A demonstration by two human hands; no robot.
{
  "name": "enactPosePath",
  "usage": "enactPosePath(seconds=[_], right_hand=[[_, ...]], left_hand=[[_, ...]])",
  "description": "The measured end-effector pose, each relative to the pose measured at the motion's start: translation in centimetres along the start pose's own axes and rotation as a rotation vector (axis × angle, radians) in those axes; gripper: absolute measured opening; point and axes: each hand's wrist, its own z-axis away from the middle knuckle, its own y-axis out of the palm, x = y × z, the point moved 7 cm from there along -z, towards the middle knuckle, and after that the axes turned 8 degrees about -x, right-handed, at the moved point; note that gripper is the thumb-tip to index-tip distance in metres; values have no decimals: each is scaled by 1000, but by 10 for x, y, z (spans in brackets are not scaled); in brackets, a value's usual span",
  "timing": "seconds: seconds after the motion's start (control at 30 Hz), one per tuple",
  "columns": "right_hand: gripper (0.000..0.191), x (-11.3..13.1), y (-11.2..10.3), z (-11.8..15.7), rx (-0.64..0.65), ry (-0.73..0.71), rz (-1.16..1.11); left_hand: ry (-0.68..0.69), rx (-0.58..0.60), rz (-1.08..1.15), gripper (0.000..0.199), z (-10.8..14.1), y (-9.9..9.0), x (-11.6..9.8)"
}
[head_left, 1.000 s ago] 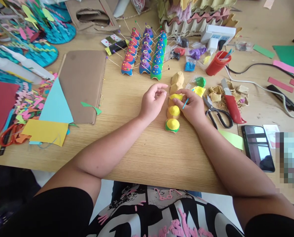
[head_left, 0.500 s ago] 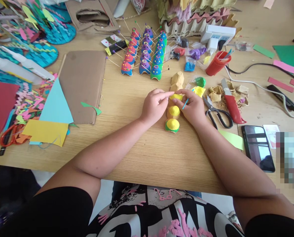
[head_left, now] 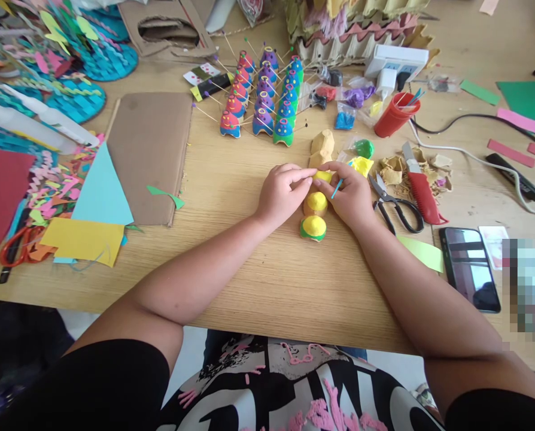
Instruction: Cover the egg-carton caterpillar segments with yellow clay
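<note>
One head-worn view looks forward and down over both hands (head_left: 285, 193).

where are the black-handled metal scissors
In the head view, right of centre, the scissors lie between the right hand and the red-handled knife.

No words, brands or numbers are legible, with the bold white shapes on the black shirt (head_left: 312, 395) cut off and the black marker's (head_left: 514, 178) pale markings too small to read.

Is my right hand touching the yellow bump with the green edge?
Apart. The head view shows bare tabletop between the right hand and the green-edged yellow bump.
</note>
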Motion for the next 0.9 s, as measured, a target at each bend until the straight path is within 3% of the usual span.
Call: enactPosePath(seconds=[0.4, 0.6, 0.9], right_hand=[[58, 3, -4, 2, 21, -14, -1], [73, 7, -6, 2, -20, -57, -67], [46, 3, -3, 0, -71, -40, -58]], left_hand=[[-25, 8, 63, 24, -1, 2, 0], [-16, -3, 82, 20, -2, 2, -1], [-39, 20, 59, 23, -3, 7, 1]])
